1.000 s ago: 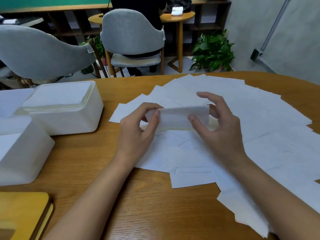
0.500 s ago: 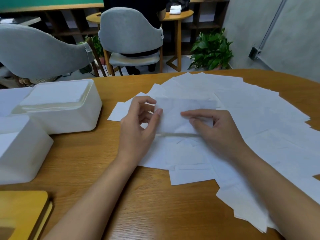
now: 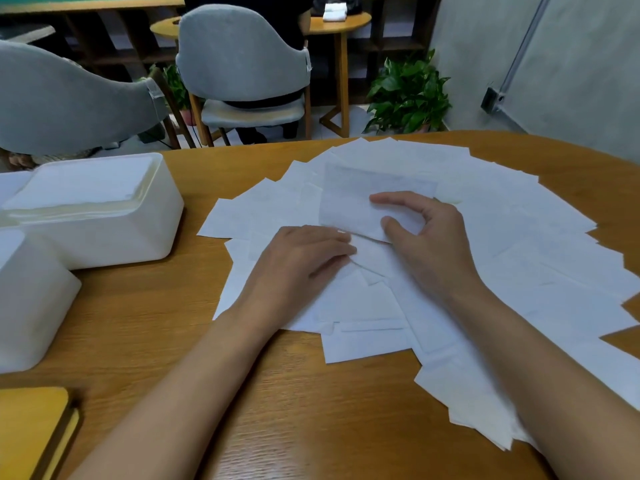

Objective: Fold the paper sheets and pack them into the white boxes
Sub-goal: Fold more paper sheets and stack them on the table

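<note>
A folded paper sheet (image 3: 349,199) lies on top of a wide spread of loose white sheets (image 3: 519,244) on the wooden table (image 3: 277,410). My right hand (image 3: 429,240) rests on the folded sheet's right part, with forefinger and thumb spread apart and touching it. My left hand (image 3: 301,261) lies flat with straight fingers on the sheets just below the folded sheet's lower left edge. A white box (image 3: 114,237) at the left holds a stack of folded sheets (image 3: 79,185). A second white box (image 3: 31,299) stands nearer, at the left edge.
A yellow book (image 3: 31,431) lies at the near left corner. Bare wood shows between the boxes and the paper spread. Grey chairs (image 3: 242,53), a small round table (image 3: 339,22) and a potted plant (image 3: 408,95) stand beyond the table's far edge.
Both hands held the folded sheet up a second ago. It now lies flat on the pile; my left hand has let go and dropped flat onto the sheets below it.
</note>
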Demonstrator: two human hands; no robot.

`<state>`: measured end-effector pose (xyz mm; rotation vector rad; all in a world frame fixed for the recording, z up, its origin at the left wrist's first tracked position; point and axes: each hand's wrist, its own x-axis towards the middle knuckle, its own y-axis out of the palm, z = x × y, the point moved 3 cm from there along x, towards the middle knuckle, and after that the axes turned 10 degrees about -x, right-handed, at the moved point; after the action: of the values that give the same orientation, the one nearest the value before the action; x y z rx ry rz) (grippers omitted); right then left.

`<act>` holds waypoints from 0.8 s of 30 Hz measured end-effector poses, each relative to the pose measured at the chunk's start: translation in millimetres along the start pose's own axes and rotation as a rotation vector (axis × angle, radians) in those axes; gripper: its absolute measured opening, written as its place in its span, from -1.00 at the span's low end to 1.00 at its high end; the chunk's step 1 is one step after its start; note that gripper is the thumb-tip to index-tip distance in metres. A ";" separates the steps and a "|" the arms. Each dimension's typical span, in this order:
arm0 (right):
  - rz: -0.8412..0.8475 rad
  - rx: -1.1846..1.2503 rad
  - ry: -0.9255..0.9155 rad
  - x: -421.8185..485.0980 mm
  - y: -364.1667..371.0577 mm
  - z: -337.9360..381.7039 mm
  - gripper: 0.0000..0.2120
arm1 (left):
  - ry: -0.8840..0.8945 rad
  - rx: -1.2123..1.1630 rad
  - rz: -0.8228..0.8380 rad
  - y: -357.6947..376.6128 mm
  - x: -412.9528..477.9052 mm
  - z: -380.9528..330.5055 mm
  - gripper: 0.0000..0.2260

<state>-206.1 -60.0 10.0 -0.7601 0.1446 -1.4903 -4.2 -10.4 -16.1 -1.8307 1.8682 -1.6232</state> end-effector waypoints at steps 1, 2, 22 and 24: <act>0.003 0.006 0.005 0.0 0.1 0.4 -0.69 | 0.012 0.015 -0.025 -0.9 -0.7 -0.6 -0.84; 0.007 0.017 0.010 0.1 -0.4 0.7 -0.69 | 0.018 0.023 -0.048 -2.9 -1.0 -0.8 -0.84; 0.270 0.312 0.061 -13.5 4.5 17.9 -0.92 | -0.450 -0.569 -0.311 -38.3 3.5 8.8 -0.78; 0.275 0.332 0.068 -14.5 5.0 18.3 -0.88 | -0.446 -0.589 -0.301 -39.6 3.6 8.1 -0.77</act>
<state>-193.9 -40.3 16.1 -0.4035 0.0479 -1.2371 27.4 -7.6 9.2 -2.5293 2.0509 -0.6223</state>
